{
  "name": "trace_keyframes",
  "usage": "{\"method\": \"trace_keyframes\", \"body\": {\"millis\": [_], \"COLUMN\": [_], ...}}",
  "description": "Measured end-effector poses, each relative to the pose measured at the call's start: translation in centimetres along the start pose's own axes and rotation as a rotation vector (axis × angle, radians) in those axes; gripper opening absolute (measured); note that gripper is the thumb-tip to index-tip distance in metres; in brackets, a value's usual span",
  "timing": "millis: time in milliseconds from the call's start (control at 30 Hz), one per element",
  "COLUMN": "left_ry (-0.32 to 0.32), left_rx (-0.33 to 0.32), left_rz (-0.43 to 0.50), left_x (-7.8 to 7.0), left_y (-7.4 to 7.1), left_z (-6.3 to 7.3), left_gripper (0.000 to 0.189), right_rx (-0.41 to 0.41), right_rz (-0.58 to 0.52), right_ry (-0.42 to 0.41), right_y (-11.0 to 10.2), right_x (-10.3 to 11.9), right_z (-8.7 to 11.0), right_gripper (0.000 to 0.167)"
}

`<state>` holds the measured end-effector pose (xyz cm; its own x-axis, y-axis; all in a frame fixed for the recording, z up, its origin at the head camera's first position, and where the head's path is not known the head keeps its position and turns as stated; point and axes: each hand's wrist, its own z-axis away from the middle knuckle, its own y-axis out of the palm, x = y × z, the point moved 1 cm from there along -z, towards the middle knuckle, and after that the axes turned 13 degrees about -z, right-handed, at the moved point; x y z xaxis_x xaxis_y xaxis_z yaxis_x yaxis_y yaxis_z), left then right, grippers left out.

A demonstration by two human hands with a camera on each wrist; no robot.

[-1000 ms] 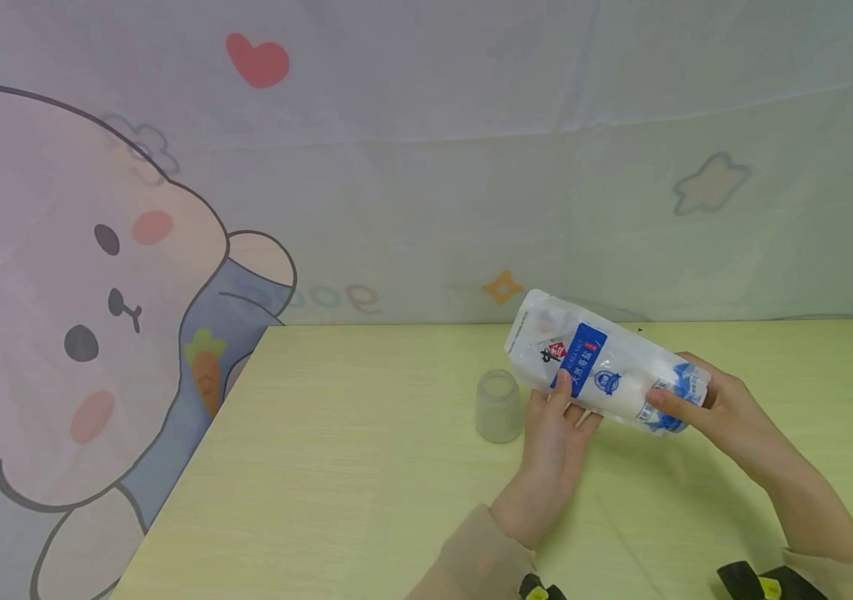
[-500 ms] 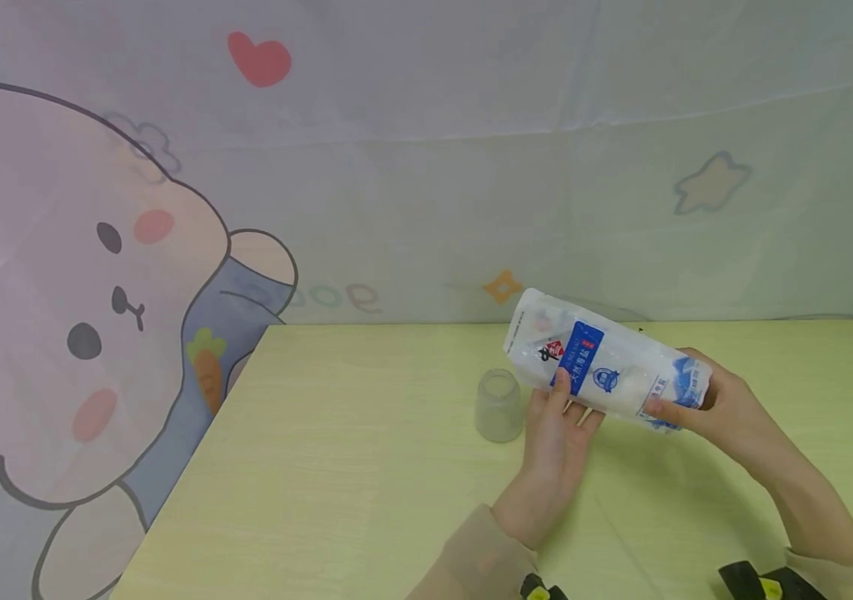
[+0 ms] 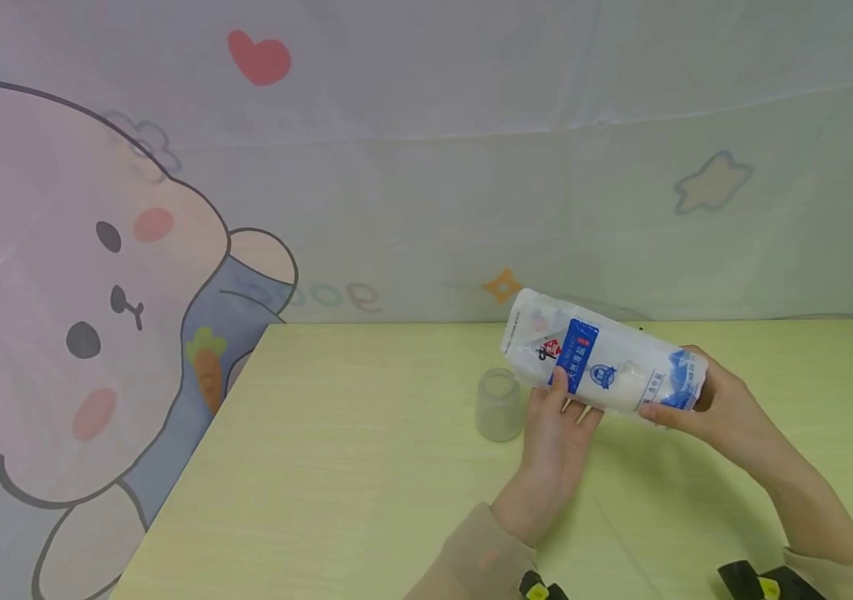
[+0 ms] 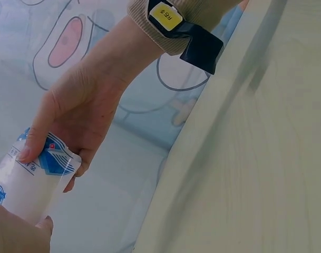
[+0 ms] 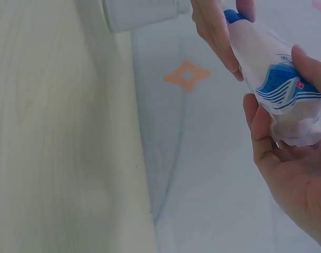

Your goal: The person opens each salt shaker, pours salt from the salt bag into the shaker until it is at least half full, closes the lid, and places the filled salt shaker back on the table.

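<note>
Both hands hold a white bag of sea salt (image 3: pixel 621 367) with a blue label, tilted above the table with its flat sealed end up to the left. Beneath its middle, the left hand (image 3: pixel 554 458) grips it, thumb on the front and other fingers behind, partly hidden. The right hand (image 3: pixel 726 417) holds the lower right end between thumb and fingers. In the right wrist view the right hand (image 5: pixel 292 168) wraps the blue-patterned end. A clear glass jar (image 3: pixel 499 410) stands upright on the table, left of the left hand, untouched.
The pale yellow wooden table (image 3: pixel 336 450) ends at a far edge, just before a hanging cloth backdrop (image 3: pixel 411 208) with cartoon prints. Black straps with yellow tags sit on both wrists, such as the right wrist strap (image 3: pixel 771 583).
The salt bag has turned slightly about its length and shifted a little left. The right thumb has slid slightly left and down along it. The left hand and jar stay nearly in place.
</note>
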<state>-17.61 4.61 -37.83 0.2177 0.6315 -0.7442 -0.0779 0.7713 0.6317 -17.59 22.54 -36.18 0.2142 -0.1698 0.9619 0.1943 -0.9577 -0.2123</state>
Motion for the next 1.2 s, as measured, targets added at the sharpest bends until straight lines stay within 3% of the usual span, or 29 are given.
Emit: {"method": "trace_keyframes", "body": {"millis": [567, 933, 1200], "left_ry": [0.005, 0.010, 0.006], "left_rx": [0.024, 0.032, 0.049], "left_rz": [-0.006, 0.035, 0.056], "left_x": [-0.01, -0.15, -0.21], "left_y": [-0.02, 0.05, 0.06], "left_z": [0.11, 0.13, 0.08], "left_gripper": [0.041, 0.042, 0.044], "right_rx": [-0.061, -0.027, -0.046], "right_rz": [0.052, -0.041, -0.091], "right_ry": [-0.043, -0.082, -0.097], "right_y": [0.40, 0.62, 0.68], "right_x": [0.11, 0.36, 0.40], "right_z": [-0.05, -0.07, -0.10], "right_gripper": [0.040, 0.055, 0.059]}}
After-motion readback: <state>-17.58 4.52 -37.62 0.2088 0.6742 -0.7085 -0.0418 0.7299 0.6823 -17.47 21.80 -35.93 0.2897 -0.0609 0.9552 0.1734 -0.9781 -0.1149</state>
